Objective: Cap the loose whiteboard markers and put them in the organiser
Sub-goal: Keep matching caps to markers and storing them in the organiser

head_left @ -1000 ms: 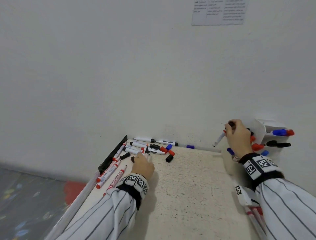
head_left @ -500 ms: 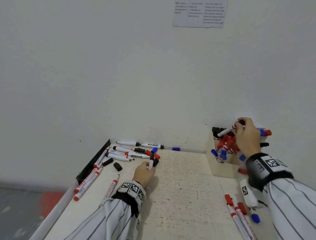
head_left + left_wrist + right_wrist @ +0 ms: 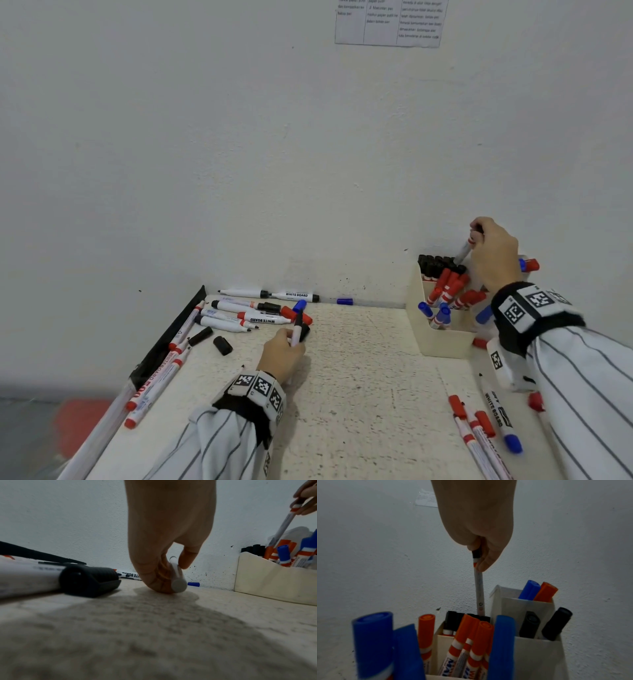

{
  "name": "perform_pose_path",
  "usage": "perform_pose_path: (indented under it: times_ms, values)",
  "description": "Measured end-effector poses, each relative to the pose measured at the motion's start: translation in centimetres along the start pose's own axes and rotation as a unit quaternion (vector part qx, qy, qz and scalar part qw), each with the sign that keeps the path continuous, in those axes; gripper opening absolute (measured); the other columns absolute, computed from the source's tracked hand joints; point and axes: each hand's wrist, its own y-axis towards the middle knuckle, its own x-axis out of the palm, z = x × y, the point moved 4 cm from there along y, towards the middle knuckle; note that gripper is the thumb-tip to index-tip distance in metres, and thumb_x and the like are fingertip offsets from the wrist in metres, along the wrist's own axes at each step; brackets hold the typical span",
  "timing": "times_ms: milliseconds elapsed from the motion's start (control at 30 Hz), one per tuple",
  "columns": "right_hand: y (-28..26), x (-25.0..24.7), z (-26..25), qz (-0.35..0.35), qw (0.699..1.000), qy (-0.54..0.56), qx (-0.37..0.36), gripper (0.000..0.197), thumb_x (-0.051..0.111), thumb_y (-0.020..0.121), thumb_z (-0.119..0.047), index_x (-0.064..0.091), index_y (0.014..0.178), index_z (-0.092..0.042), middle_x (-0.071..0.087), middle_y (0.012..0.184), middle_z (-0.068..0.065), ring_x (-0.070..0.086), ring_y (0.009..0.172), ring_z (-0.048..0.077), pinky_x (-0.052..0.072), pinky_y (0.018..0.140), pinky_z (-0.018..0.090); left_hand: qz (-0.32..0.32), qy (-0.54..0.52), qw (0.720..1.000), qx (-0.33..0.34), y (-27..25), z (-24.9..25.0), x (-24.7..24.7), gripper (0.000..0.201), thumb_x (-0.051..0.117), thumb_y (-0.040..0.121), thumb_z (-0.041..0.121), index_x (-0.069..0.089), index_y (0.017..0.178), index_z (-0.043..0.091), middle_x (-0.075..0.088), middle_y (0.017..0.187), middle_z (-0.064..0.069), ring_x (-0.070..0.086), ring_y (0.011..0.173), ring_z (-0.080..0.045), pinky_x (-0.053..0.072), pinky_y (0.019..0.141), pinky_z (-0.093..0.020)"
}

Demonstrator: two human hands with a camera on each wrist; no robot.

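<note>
Nearest, several capped red markers (image 3: 474, 428) and one blue-capped marker (image 3: 500, 414) lie on the table (image 3: 359, 394) by the right sleeve, partly cut off by the frame edge. Mid-table, the left hand (image 3: 282, 356) has fingers and thumb curled round a thin marker (image 3: 297, 328), its butt end down near the tabletop; whether it is capped cannot be told. Beyond it lie loose markers (image 3: 239, 315) and two black caps (image 3: 222, 345), some uncapped. Farthest, the right hand (image 3: 495, 251) pinches a slim marker (image 3: 478, 588) at its black cap, tip lowered into the back row of the organiser (image 3: 442, 339) against the wall. These markers look light, stiff and smooth; they are best gripped mid-barrel, since a cap-end hold may pull loose. The organiser's right compartments are hidden behind the wrist.
</note>
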Motion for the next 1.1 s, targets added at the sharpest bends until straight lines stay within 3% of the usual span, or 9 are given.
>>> perform_pose_path:
  times_ms: [167, 267, 433, 567, 667, 833, 933, 1000, 1100]
  values:
    - [0.6, 0.5, 1.1, -0.036, 0.998, -0.02, 0.038, 0.031, 0.033, 0.094, 0.007, 0.052, 0.116, -0.002, 0.058, 0.117, 0.022, 0.056, 0.112, 0.03, 0.04, 0.08, 0.026, 0.014, -0.01, 1.0, -0.01, 0.2, -0.5, -0.4, 0.026, 0.051, 0.094, 0.027, 0.051, 0.115, 0.012, 0.06, 0.099, -0.007, 0.052, 0.06, -0.01, 0.039, 0.048, -0.018]
    - [1.1, 0.7, 1.0, -0.03, 0.998, -0.009, 0.059, 0.03, 0.034, 0.094, 0.005, 0.049, 0.119, -0.001, 0.057, 0.111, 0.019, 0.06, 0.095, 0.029, 0.045, 0.076, 0.03, 0.013, -0.012, 1.0, -0.013, 0.1, -0.5, -0.4, 0.028, 0.051, 0.094, 0.027, 0.051, 0.117, 0.012, 0.059, 0.099, -0.005, 0.052, 0.061, -0.01, 0.042, 0.046, -0.018]
    - [2.0, 1.8, 0.6, -0.021, 0.997, -0.027, 0.075, 0.019, 0.037, 0.098, -0.01, 0.04, 0.116, -0.006, 0.054, 0.104, 0.023, 0.057, 0.089, 0.034, 0.049, 0.081, 0.047, -0.003, 0.016, 1.0, -0.005, -0.1, -0.1, -0.1, 0.029, 0.048, 0.094, 0.023, 0.048, 0.121, 0.012, 0.056, 0.103, -0.004, 0.054, 0.068, -0.01, 0.04, 0.046, -0.016]
    - [2.6, 3.0, 1.0, -0.035, 0.987, -0.097, 0.123, 0.023, 0.043, 0.097, -0.013, 0.046, 0.116, -0.001, 0.052, 0.11, 0.023, 0.055, 0.096, 0.038, 0.045, 0.08, 0.043, -0.006, 0.026, 1.0, -0.003, -0.2, 0.0, -0.1, 0.03, 0.047, 0.095, 0.024, 0.047, 0.122, 0.012, 0.054, 0.103, -0.002, 0.053, 0.067, -0.007, 0.039, 0.044, -0.013]
    - [2.6, 4.7, 1.8, -0.113, 0.967, -0.184, 0.137, 0.027, 0.047, 0.094, -0.009, 0.052, 0.119, 0.001, 0.054, 0.12, 0.028, 0.052, 0.109, 0.041, 0.043, 0.09, 0.043, -0.009, 0.025, 1.0, -0.007, -0.2, 0.0, 0.0, 0.031, 0.047, 0.095, 0.025, 0.047, 0.123, 0.012, 0.054, 0.102, -0.002, 0.054, 0.069, -0.008, 0.041, 0.049, -0.015]
    - [2.3, 5.8, 1.4, -0.155, 0.93, -0.308, 0.126, 0.011, 0.051, 0.088, -0.013, 0.056, 0.089, -0.003, 0.057, 0.086, 0.014, 0.055, 0.08, 0.03, 0.043, 0.072, 0.036, -0.003, 0.015, 1.0, -0.01, 0.0, -0.2, 0.0, 0.032, 0.048, 0.094, 0.023, 0.049, 0.123, 0.013, 0.054, 0.103, -0.001, 0.055, 0.082, -0.012, 0.045, 0.066, -0.021]
    - [2.3, 5.9, 1.0, -0.148, 0.92, -0.342, 0.12, 0.02, 0.052, 0.088, -0.016, 0.046, 0.07, -0.009, 0.056, 0.08, 0.012, 0.055, 0.077, 0.028, 0.046, 0.072, 0.036, 0.006, -0.003, 1.0, -0.013, 0.1, -0.3, -0.1, 0.032, 0.05, 0.093, 0.02, 0.051, 0.124, 0.012, 0.054, 0.098, 0.002, 0.057, 0.08, -0.012, 0.047, 0.065, -0.021]
    - [1.9, 5.8, 0.6, -0.148, 0.913, -0.362, 0.115, 0.015, 0.053, 0.088, -0.018, 0.053, 0.077, -0.007, 0.058, 0.085, 0.013, 0.057, 0.082, 0.029, 0.048, 0.077, 0.037, 0.015, -0.018, 1.0, -0.016, 0.0, -0.3, -0.3, 0.031, 0.051, 0.093, 0.019, 0.051, 0.123, 0.011, 0.053, 0.091, 0.006, 0.056, 0.071, -0.009, 0.044, 0.054, -0.016]
    - [1.3, 5.9, 0.1, -0.17, 0.899, -0.384, 0.123, 0.026, 0.049, 0.091, -0.017, 0.056, 0.111, -0.002, 0.058, 0.11, 0.017, 0.056, 0.102, 0.031, 0.045, 0.087, 0.038, 0.029, -0.01, 0.999, -0.015, 0.0, -0.2, -0.7, 0.031, 0.05, 0.093, 0.02, 0.052, 0.123, 0.011, 0.053, 0.094, 0.003, 0.054, 0.062, -0.006, 0.04, 0.045, -0.014]
